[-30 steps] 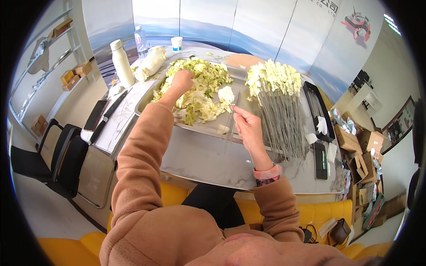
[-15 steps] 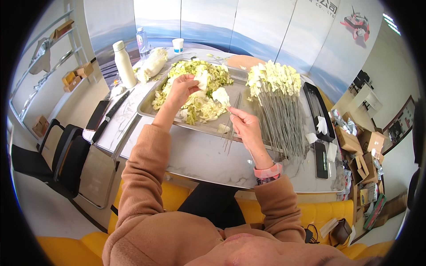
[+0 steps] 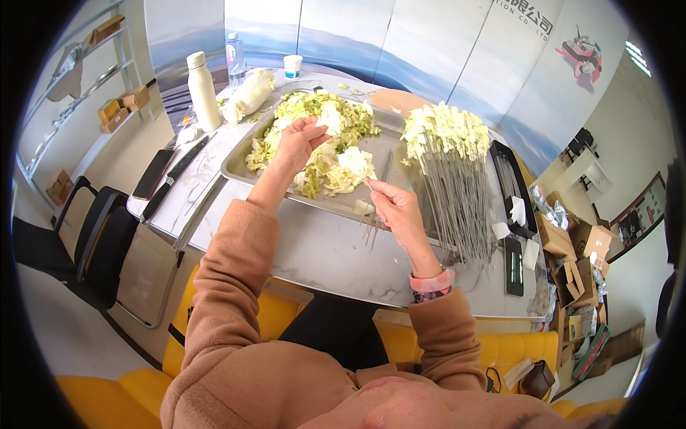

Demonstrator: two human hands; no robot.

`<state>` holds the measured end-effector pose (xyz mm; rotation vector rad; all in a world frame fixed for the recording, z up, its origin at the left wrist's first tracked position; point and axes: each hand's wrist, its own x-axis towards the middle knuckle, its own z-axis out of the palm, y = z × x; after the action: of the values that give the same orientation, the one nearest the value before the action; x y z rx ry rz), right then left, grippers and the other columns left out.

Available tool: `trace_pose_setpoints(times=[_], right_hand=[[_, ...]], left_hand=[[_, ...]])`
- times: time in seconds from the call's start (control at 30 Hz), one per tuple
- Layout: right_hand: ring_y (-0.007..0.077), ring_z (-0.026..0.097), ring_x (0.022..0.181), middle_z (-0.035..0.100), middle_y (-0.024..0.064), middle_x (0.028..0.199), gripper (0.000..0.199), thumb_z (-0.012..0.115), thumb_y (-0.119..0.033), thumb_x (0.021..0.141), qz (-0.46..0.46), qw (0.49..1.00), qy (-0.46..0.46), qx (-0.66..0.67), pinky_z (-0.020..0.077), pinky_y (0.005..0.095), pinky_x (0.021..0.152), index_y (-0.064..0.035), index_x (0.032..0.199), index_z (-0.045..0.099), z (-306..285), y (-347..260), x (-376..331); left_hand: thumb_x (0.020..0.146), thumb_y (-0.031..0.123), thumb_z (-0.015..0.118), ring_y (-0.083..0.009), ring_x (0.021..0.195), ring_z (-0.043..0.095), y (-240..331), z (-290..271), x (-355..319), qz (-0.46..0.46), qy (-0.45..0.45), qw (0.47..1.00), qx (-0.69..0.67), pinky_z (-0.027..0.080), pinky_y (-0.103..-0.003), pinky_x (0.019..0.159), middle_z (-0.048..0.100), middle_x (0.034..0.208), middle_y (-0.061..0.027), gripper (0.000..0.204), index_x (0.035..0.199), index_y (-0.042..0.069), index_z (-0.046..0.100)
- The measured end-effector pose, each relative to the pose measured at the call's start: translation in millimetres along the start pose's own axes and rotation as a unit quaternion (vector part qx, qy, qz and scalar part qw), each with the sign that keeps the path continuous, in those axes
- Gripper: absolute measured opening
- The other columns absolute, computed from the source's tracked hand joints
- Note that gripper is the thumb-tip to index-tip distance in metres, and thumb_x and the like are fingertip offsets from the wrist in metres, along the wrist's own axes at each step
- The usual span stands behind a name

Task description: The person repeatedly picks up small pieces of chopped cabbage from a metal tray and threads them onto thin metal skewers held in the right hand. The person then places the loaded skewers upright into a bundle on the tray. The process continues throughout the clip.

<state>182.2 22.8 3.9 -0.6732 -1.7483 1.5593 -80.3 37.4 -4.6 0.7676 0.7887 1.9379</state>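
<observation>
Over a metal tray [image 3: 314, 205] my left hand [image 3: 297, 146] pinches a pale cabbage leaf piece [image 3: 329, 119]. Lower and to the right, my right hand [image 3: 397, 210] is closed around the end of a thin skewer. Pale cabbage pieces [image 3: 353, 161] sit at that skewer's far end; how many are threaded cannot be made out. Torn cabbage [image 3: 304, 107] is heaped in the tray beneath both hands. Some loose bare skewers [image 3: 386, 166] lie just past my right hand. To its right rests a thick bundle of metal skewers [image 3: 457, 196], cabbage on their far ends.
At the table's left are a kitchen knife [image 3: 174, 179], a dark phone [image 3: 153, 175], a cream bottle [image 3: 203, 96] and a whole cabbage [image 3: 250, 96]. A paper cup [image 3: 292, 66] stands behind the tray. On the right are a black box [image 3: 509, 182] and another phone [image 3: 514, 267].
The view has shifted slightly. Both hands keep their grips; the cabbage on the right hand's skewer now sits lower, nearer the heap, and the left hand's leaf has turned a little.
</observation>
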Motion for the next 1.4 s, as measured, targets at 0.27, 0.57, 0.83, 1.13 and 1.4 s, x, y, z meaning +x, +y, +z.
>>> trace_pose_setpoints(times=[0.27, 0.57, 0.83, 1.13, 1.4], right_hand=[[-0.0001, 0.033, 0.048, 0.042, -0.0084, 0.061, 0.031, 0.053, -0.006, 0.091, 0.005, 1.000, -0.002, -0.004, 0.0237, 0.0180, 0.041, 0.0009, 0.121, 0.058, -0.3, 2.7, 2.0], [0.0002, 0.034, 0.050, 0.044, -0.0080, 0.062, 0.032, 0.053, -0.007, 0.091, -0.004, 1.000, -0.001, -0.007, 0.0254, 0.0179, 0.042, 0.0010, 0.122, 0.058, -0.8, 5.0, 2.4], [0.0003, 0.033, 0.049, 0.043, -0.0078, 0.061, 0.031, 0.053, -0.006, 0.091, -0.011, 1.000, -0.007, -0.004, 0.0247, 0.0194, 0.042, 0.0026, 0.121, 0.058, -0.2, 2.9, 0.5], [0.0000, 0.032, 0.048, 0.043, -0.0079, 0.060, 0.031, 0.052, -0.005, 0.091, -0.009, 1.000, -0.012, -0.004, 0.0241, 0.0200, 0.042, 0.0042, 0.120, 0.058, -0.5, 3.2, 0.9], [0.0002, 0.032, 0.047, 0.042, -0.0079, 0.058, 0.031, 0.052, -0.005, 0.090, -0.006, 1.000, -0.018, -0.014, 0.0245, 0.0200, 0.041, 0.0040, 0.119, 0.058, -3.2, 3.9, 1.6]], left_hand=[[0.084, -0.004, 0.061, -0.0159, 0.085, 0.063, -1.6, 1.2, -2.1, -0.024, -0.043, 0.999, -0.001, 0.055, -0.029, 0.083, 0.061, 0.090, -0.0065, 0.018, 0.100, 0.001, 0.054], [0.084, -0.004, 0.061, -0.0174, 0.087, 0.064, -3.0, 0.9, -3.4, -0.025, -0.057, 0.998, -0.001, 0.055, -0.030, 0.085, 0.063, 0.088, -0.0070, 0.018, 0.100, 0.001, 0.053], [0.083, -0.006, 0.061, -0.0179, 0.089, 0.063, -0.8, -3.9, -0.7, -0.001, 0.004, 1.000, -0.023, 0.055, -0.031, 0.086, 0.060, 0.090, -0.0070, 0.016, 0.094, 0.002, 0.052], [0.083, -0.007, 0.062, -0.0168, 0.086, 0.064, 0.9, -3.9, -2.3, 0.005, -0.019, 1.000, -0.010, 0.055, -0.030, 0.085, 0.062, 0.085, -0.0051, 0.019, 0.096, 0.002, 0.052], [0.082, -0.007, 0.062, -0.0161, 0.085, 0.064, 4.9, 1.1, -5.7, 0.009, -0.044, 0.999, 0.031, 0.054, -0.030, 0.085, 0.062, 0.085, -0.0042, 0.023, 0.099, 0.002, 0.051]])
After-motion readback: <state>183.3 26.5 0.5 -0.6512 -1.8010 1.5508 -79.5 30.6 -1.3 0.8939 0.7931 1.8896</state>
